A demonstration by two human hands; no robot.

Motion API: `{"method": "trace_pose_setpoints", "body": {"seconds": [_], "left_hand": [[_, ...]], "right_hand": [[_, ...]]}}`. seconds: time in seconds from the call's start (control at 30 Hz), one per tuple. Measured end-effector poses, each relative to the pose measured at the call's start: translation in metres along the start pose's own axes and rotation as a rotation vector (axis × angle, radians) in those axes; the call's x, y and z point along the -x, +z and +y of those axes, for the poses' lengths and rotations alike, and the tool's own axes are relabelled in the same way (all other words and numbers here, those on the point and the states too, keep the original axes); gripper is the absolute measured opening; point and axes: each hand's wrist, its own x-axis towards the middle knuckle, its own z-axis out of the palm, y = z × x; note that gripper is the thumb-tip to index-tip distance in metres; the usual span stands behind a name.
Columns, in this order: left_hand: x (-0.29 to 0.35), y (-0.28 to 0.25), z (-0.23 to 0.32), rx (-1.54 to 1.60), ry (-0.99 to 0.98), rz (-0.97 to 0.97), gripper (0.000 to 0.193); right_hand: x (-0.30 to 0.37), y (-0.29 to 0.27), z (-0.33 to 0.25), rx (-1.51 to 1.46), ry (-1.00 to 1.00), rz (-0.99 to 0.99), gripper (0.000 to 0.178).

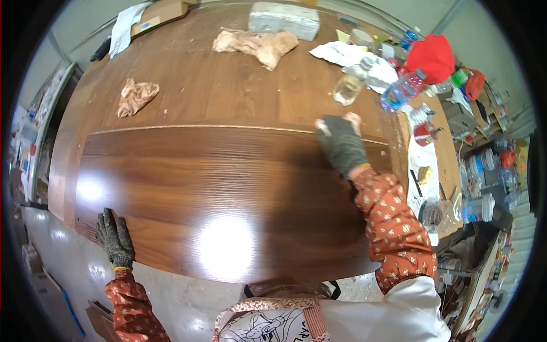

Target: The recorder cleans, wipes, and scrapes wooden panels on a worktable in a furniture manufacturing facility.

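Dark wood panel [171, 171], glossy, grain running lengthwise, lies on the brown table [194, 97], its near edge toward the person; all places below relative to the panel. Two bright light reflections on it, one at the left end, one near the middle of the near edge. Left hand [115, 236], in a grey knit glove, rests at the panel's near left corner, fingers extended and lying close together, nothing in its grasp. Right hand [343, 145], same kind of glove, sits across the panel's far edge toward the right end, fingers bent; a pale piece [354, 121] shows at the fingertips, can't tell what it is or how firmly it's gripped. Arms in rust floral sleeves [393, 219]. Beyond the panel's far edge: small crumpled tan cloth [135, 98] off the left half, bigger tan cloth [259, 45] farther out past the middle, pale block [284, 20] just behind that one. Past the panel's far right corner: jar of yellowish liquid [346, 90], clear bottle with blue cap [402, 91], red bag [431, 60]. Right of the panel: white strip [427, 155] carrying a yellowish sponge [424, 175] and a thin dark stick [415, 183]; clear plastic cup [437, 216] nearer the person.
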Motion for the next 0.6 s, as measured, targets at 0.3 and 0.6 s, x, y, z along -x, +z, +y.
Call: {"method": "trace_pose_setpoints", "body": {"seconds": [0.3,0.6], "left_hand": [[-0.002,0.007,-0.006,0.052,0.191,0.121,0.057],[-0.038,0.008,-0.081,0.090,0.026,0.005,0.057]], "right_hand": [[-0.139,0.076,-0.199,-0.470,-0.157,0.357,0.024],[0.005,-0.014,0.006,-0.069,-0.008,0.019,0.025]]}}
